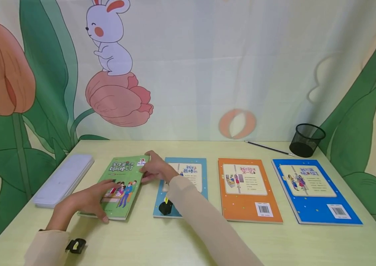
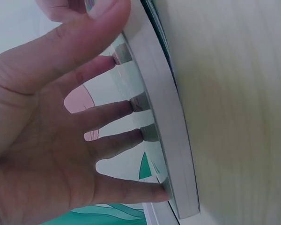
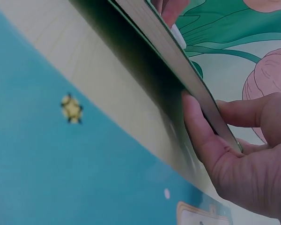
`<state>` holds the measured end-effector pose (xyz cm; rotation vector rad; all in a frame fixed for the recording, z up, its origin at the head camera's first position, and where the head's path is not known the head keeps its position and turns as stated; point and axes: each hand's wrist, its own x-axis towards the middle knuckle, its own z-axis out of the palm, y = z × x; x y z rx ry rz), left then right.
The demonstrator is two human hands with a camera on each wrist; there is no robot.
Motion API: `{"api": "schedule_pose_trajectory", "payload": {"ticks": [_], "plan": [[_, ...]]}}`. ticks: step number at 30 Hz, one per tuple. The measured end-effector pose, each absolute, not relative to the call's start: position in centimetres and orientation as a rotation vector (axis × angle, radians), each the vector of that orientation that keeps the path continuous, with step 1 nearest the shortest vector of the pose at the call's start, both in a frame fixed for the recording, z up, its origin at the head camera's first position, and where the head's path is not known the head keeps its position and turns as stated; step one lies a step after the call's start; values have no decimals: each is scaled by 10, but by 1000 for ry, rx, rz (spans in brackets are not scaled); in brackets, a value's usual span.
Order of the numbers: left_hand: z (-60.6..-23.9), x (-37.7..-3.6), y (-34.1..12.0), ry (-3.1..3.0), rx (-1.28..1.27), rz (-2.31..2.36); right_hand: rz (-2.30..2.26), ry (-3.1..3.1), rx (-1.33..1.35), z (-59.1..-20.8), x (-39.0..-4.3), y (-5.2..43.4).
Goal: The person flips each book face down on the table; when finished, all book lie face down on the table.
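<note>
A green book [image 1: 123, 181] lies at the left of a pale table [image 1: 188, 240]. My left hand [image 1: 96, 201] holds its near left part, fingers spread on the glossy cover and thumb at the near edge. In the left wrist view the fingertips [image 2: 136, 105] touch the cover beside the page edge [image 2: 166, 131]. My right hand [image 1: 153, 169] pinches the book's far right corner. In the right wrist view that edge [image 3: 178, 56] is raised off the table, thumb [image 3: 201, 131] beneath and fingers above.
A teal book [image 1: 189, 177] lies just right of the green one, partly under my right forearm; an orange book [image 1: 246, 190] and a blue book [image 1: 314, 192] follow. A white case [image 1: 63, 179] lies far left. A black mesh cup [image 1: 306, 140] and pen [image 1: 267, 147] sit behind.
</note>
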<state>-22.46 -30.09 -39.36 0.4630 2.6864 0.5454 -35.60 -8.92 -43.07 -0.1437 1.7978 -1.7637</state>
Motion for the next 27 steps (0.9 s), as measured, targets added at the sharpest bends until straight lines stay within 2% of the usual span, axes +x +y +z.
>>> {"api": "schedule_pose_trajectory", "payload": {"ticks": [15,27], "plan": [[-388,-223,-312,2640,565,695,-1890,1715,-158,-422,-352,-87],[-388,-221,-309,2642,665,809,-1969,1685,-182,-399,-352,-72]]}}
